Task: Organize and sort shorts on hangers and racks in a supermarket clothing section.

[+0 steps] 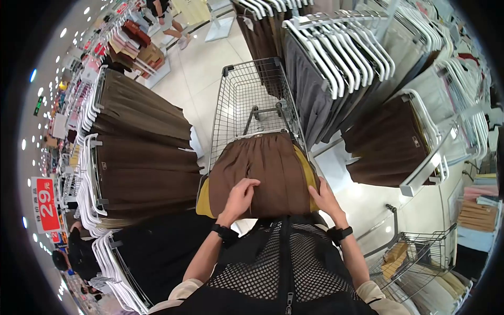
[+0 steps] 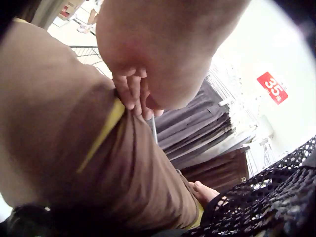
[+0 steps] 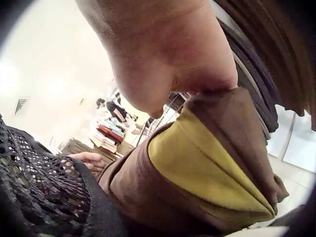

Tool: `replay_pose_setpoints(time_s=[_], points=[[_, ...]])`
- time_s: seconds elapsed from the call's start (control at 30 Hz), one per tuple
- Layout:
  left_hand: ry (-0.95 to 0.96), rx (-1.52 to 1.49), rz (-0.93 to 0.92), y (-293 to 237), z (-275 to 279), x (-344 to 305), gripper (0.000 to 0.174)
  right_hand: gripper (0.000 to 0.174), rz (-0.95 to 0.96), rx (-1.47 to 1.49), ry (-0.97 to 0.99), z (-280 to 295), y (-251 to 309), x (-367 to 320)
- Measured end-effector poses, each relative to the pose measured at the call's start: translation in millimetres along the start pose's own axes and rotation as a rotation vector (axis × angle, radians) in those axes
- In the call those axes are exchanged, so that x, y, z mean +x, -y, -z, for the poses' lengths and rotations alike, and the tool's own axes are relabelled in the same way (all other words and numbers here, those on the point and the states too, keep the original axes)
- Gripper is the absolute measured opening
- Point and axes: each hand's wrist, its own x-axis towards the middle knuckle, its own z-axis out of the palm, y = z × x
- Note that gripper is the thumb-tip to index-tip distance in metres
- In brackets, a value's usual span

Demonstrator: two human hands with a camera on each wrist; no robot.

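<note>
Brown garments [image 1: 262, 168] with mustard-yellow cloth [image 1: 206, 202] at their sides lie across the near end of a wire shopping cart [image 1: 223, 105]. The left hand [image 1: 241, 197] rests on the brown cloth, its fingers loosely bent. At the right edge, the right hand [image 1: 326, 199] touches the garment's side, thumb on top. The left wrist view has the left hand's fingers [image 2: 129, 89] on the brown cloth [image 2: 143, 168]. In the right wrist view, the right hand [image 3: 173, 74] is against brown cloth beside a yellow panel [image 3: 197, 163]; its fingertips are hidden.
Racks of brown trousers [image 1: 147, 168] on white hangers stand at the left, grey trousers [image 1: 310, 84] at the right. A rail end [image 1: 415, 184] juts out at the right, above a second cart [image 1: 420, 257]. Pale floor [image 1: 194, 79] lies beyond; a person [image 1: 170, 26] is far off.
</note>
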Motion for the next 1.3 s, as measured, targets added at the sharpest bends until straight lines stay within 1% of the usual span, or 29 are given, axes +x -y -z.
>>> replay_pose_setpoints(time_s=[0.07,0.1,0.13,0.2,0.3,0.4,0.43,0.47,0.53,0.57,0.67,0.77,0.87,0.9,0.97,1.03,1.07,1.1,1.13,1.2,1.27,1.3], points=[[-0.077,0.094,0.005,12,24,-5,0.021,0.057,-0.101,-0.082,0.044,-9,12,12],[-0.135,0.127,-0.025,32,32,-7,0.022,0.051,-0.066,-0.120,-0.002,-16,5,20],[-0.188,0.185,-0.024,50,41,-11,0.024,0.049,-0.104,-0.133,0.022,-18,2,26],[-0.269,0.187,0.041,84,57,-22,0.027,0.045,-0.176,-0.158,0.067,-16,-5,42],[-0.336,0.241,0.134,123,86,-46,0.032,0.043,-0.196,-0.175,-0.009,-22,1,42],[-0.335,0.347,0.216,149,107,-70,0.038,0.044,-0.203,-0.248,-0.088,-31,6,40],[-0.328,0.433,0.220,154,110,-77,0.041,0.046,-0.199,-0.278,-0.113,-34,5,41],[-0.332,0.383,0.261,161,112,-76,0.040,0.048,-0.196,-0.311,-0.137,-35,3,41],[-0.330,0.273,0.353,165,108,-80,0.040,0.051,-0.093,-0.355,-0.173,-33,19,45],[-0.314,0.129,0.379,166,110,-78,0.042,0.054,-0.039,-0.375,-0.190,-32,28,52],[-0.348,-0.210,0.577,160,115,-70,0.048,0.055,0.102,-0.371,-0.290,-35,79,83],[-0.332,-0.192,0.567,169,115,-73,0.047,0.056,0.184,-0.363,-0.197,-50,123,130],[-0.362,-0.153,0.518,181,110,-75,0.045,0.056,0.310,-0.393,0.047,-80,123,191],[-0.374,-0.137,0.496,185,107,-76,0.044,0.057,0.272,-0.389,0.099,-96,115,212],[-0.379,-0.113,0.513,179,111,-73,0.043,0.059,0.198,-0.395,0.208,-125,87,255],[-0.406,-0.112,0.512,175,111,-71,0.042,0.062,0.128,-0.502,0.297,-150,56,293],[-0.406,-0.116,0.531,172,111,-70,0.042,0.063,0.086,-0.546,0.345,-163,47,306],[-0.400,-0.116,0.552,169,112,-69,0.042,0.067,0.092,-0.615,0.380,-170,48,316],[-0.396,-0.116,0.570,167,115,-66,0.043,0.063,0.145,-0.671,0.368,-178,50,325],[-0.388,-0.105,0.606,165,115,-65,0.042,0.058,0.250,-0.659,0.351,-191,48,348],[-0.391,-0.107,0.628,164,114,-60,0.042,0.053,0.323,-0.632,0.289,-207,44,376],[-0.389,-0.119,0.642,162,115,-58,0.042,0.053,0.312,-0.645,0.285,-211,45,388]])
